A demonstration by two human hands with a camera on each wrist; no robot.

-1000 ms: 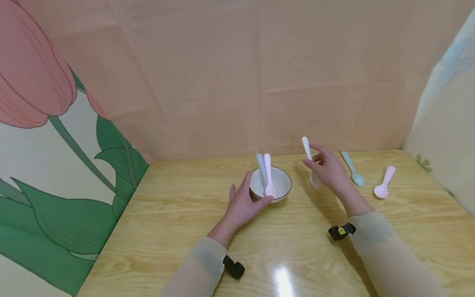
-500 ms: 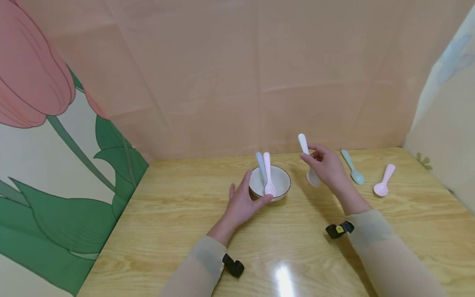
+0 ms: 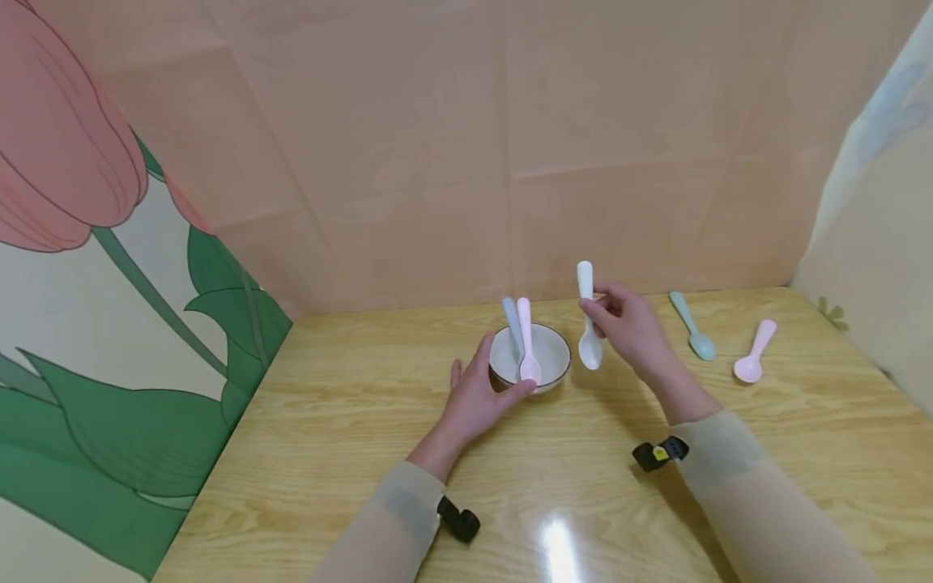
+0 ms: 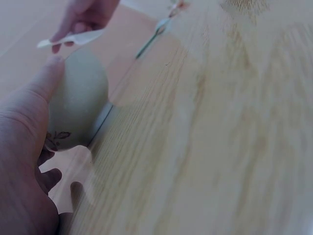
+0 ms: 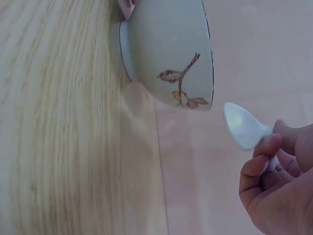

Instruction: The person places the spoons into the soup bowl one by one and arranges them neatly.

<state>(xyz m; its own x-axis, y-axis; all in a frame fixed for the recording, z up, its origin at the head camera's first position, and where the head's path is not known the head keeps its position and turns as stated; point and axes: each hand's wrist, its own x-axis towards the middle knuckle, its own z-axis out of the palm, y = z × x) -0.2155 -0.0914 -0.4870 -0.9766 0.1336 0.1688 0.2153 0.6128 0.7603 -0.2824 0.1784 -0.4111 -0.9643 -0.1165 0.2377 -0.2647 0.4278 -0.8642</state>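
Note:
A white bowl (image 3: 551, 356) with a dark rim stands on the wooden table, a leaf sprig printed on its outside (image 5: 171, 54). My left hand (image 3: 474, 403) grips its left side, thumb at the near rim. Inside the bowl lean a pink spoon (image 3: 526, 340) and a blue-grey spoon (image 3: 512, 320), handles up over the far rim. Just right of the bowl, my right hand (image 3: 630, 328) pinches a white spoon (image 3: 590, 350) by its handle, bowl end down and raised off the table. In the right wrist view the spoon's scoop is near the bowl's rim.
To the right on the table (image 3: 328, 421) lie a mint-green spoon (image 3: 701, 346) and another pink spoon (image 3: 748, 370). A plain pinkish backdrop (image 3: 408, 202) rises along the table's far edge, and a tulip-printed panel (image 3: 131, 437) borders the left.
My right hand has carried the white spoon a little left, towards the bowl, and the spoon has turned more upright. The left hand and the bowl have stayed in place.

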